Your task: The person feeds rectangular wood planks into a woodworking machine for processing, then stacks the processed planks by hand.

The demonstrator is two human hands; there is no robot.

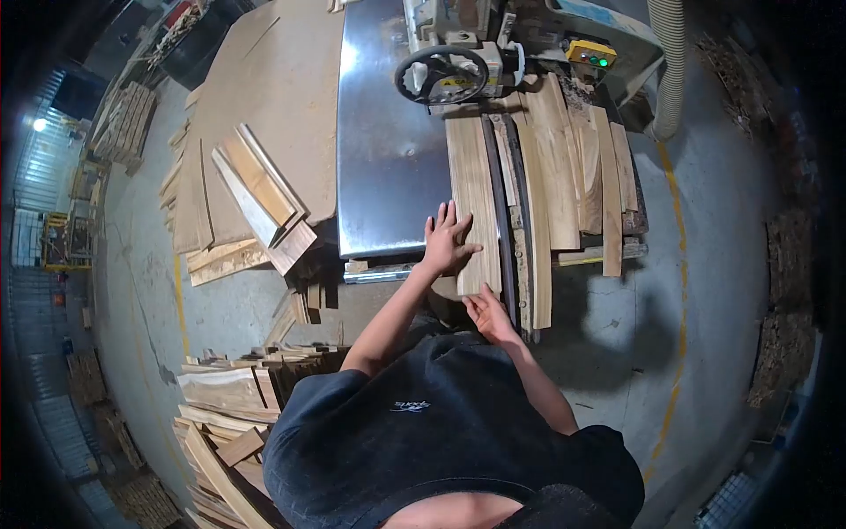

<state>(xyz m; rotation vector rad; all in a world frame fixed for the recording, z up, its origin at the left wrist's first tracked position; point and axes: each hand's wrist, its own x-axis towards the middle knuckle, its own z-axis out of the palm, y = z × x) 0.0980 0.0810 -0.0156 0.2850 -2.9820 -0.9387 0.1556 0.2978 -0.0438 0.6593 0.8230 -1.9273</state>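
A pale wooden board (472, 167) lies lengthwise along the right side of the shiny steel machine table (388, 194), its far end under the saw machine's head (467, 53). My left hand (451, 238) rests on the board's near part with fingers spread. At the near end of the same board is my right hand (491, 315), its thumb and fingers closed at the edge; the underside of that grip is hidden. Just right of the board runs a dark rail (500, 212), followed by a narrow wooden strip (534, 220).
A black handwheel (441, 76) and a yellow control box (590, 55) with a green light sit on the machine. Several loose boards (555, 159) lie on its right. Board offcuts (256, 189) rest on the brown side table (264, 79). Stacked lumber (225, 392) stands at lower left.
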